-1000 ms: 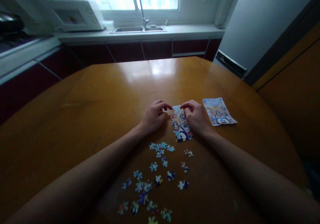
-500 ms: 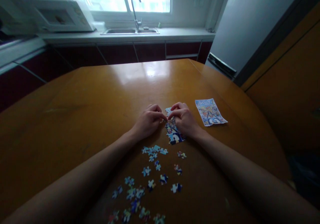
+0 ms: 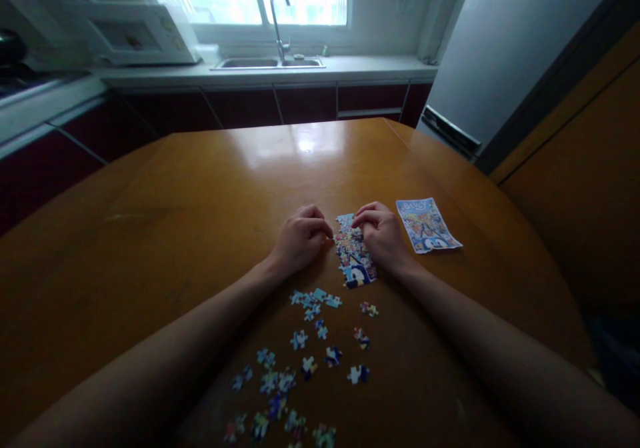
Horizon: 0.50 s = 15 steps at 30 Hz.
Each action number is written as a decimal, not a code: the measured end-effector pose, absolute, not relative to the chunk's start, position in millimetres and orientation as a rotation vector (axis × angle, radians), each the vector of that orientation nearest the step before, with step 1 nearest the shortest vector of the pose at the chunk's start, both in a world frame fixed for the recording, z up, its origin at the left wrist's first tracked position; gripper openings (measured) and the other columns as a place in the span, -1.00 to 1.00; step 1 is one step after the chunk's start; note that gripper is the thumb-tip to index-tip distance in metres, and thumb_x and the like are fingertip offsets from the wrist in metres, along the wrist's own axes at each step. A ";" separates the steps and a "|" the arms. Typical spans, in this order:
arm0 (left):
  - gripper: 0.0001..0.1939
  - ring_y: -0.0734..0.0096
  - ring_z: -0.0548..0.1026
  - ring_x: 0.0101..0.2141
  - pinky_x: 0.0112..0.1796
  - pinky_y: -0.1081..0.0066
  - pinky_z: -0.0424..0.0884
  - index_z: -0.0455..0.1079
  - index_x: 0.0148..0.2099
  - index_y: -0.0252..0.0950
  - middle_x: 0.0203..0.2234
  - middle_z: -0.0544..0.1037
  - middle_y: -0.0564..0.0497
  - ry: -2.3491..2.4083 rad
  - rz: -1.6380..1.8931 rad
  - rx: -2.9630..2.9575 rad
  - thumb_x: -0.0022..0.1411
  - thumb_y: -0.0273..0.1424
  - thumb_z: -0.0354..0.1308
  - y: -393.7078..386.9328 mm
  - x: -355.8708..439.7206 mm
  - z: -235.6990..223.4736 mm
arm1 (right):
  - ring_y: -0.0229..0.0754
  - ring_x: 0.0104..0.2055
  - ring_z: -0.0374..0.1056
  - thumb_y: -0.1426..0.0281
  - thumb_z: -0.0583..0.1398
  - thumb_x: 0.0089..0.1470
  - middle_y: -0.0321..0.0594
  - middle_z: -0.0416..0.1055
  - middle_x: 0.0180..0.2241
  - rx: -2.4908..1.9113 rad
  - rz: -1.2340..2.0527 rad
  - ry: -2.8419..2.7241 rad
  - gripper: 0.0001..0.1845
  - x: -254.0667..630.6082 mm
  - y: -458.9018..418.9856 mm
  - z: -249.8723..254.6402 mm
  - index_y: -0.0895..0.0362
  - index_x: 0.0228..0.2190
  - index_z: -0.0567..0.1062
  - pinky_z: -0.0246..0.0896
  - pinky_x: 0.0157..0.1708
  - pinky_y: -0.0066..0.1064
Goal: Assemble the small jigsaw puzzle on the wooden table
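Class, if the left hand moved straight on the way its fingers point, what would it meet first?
The left hand would probably first meet the left edge of the partly assembled jigsaw puzzle; whether they already touch is unclear.

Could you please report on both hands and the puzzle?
Left hand beside partly assembled puzzle. Right hand covering part of its right side. Loose pieces lie nearer the camera.

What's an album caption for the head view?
Left hand and right hand at opposite edges of a partly assembled jigsaw, loose pieces nearer the camera, picture sheet at right.
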<state>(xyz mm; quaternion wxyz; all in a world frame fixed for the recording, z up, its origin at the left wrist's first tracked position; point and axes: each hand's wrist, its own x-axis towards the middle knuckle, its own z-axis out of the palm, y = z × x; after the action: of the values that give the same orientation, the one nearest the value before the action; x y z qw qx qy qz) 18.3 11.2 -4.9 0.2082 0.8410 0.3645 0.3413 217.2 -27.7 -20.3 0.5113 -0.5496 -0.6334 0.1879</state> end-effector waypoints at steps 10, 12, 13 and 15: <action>-0.63 0.38 0.37 -0.32 -0.28 0.36 0.32 0.61 -0.42 -0.19 -0.43 0.39 0.00 0.959 0.939 2.306 0.05 -0.69 0.05 10.7 18.4 -5.3 | -0.09 -0.08 0.29 0.70 0.07 -0.04 -0.19 0.43 -0.24 -1.283 0.453 -1.689 -0.55 215.9 -29.0 -19.6 -0.01 -0.55 0.63 0.23 -0.01 -0.15; -0.62 0.37 0.38 -0.31 -0.27 0.36 0.32 0.61 -0.41 -0.19 -0.43 0.40 0.00 0.945 0.936 2.310 0.04 -0.70 0.04 11.6 18.2 -7.3 | -0.08 -0.06 0.27 0.70 0.10 -0.04 -0.19 0.43 -0.20 -1.275 0.454 -1.769 -0.56 215.5 -30.0 -18.9 -0.03 -0.53 0.65 0.21 0.01 -0.12; -0.62 0.37 0.38 -0.31 -0.26 0.35 0.33 0.61 -0.40 -0.19 -0.42 0.40 0.01 0.939 0.931 2.318 0.04 -0.70 0.04 12.2 18.0 -8.5 | -0.07 -0.05 0.26 0.69 0.12 -0.04 -0.19 0.43 -0.19 -1.276 0.454 -1.799 -0.57 215.4 -30.4 -18.7 -0.04 -0.52 0.65 0.21 0.01 -0.11; -0.64 0.36 0.38 -0.29 -0.24 0.34 0.34 0.61 -0.40 -0.18 -0.41 0.41 0.01 0.928 0.915 2.347 0.06 -0.68 0.07 13.2 17.6 -11.1 | -0.05 -0.04 0.25 0.68 0.16 -0.04 -0.19 0.43 -0.18 -1.288 0.453 -1.838 -0.60 215.3 -31.0 -18.4 -0.04 -0.52 0.65 0.21 0.01 -0.10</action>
<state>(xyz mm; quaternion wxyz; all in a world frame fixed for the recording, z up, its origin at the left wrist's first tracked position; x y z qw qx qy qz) 17.6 13.2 -11.1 0.2266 0.8515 0.3368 0.3319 215.3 -31.0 -18.4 0.4132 -0.5122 -0.7310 0.1803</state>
